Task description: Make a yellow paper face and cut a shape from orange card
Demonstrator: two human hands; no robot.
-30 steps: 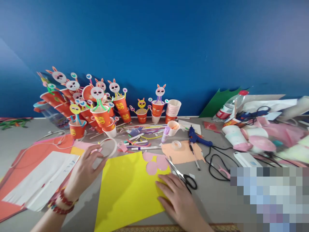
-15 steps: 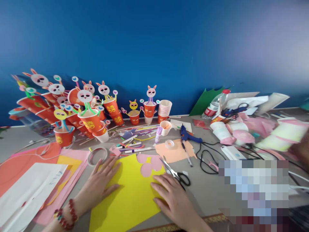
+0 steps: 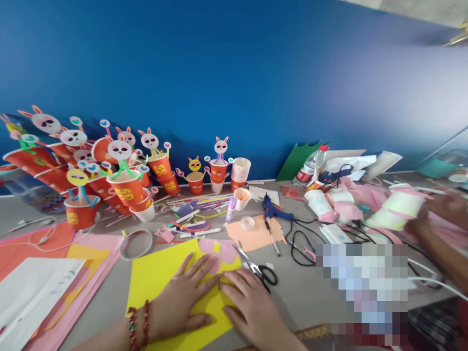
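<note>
A sheet of yellow paper (image 3: 148,273) lies on the table before me. My left hand (image 3: 186,295), with a red bead bracelet (image 3: 133,324) at its wrist, rests flat on the sheet with fingers spread. Beside it my right hand (image 3: 252,304) lies flat near the sheet's right edge, fingers stretched out. The two hands' fingertips almost meet. Pink paper with rounded shapes (image 3: 226,253) shows at the sheet's upper edge, partly covered by my fingers. Black-handled scissors (image 3: 268,275) lie just past my right fingers.
Red paper cups with rabbit figures (image 3: 126,187) crowd the back left. A tape roll (image 3: 136,244), markers (image 3: 201,232), a blue glue gun (image 3: 277,210) and black cables (image 3: 298,243) lie around. Coloured papers (image 3: 93,273) lie left; another person's forearm (image 3: 438,243) reaches in at right.
My left hand has slid right across the yellow paper, from its left edge to its middle, next to my right hand. The view has shifted slightly right.
</note>
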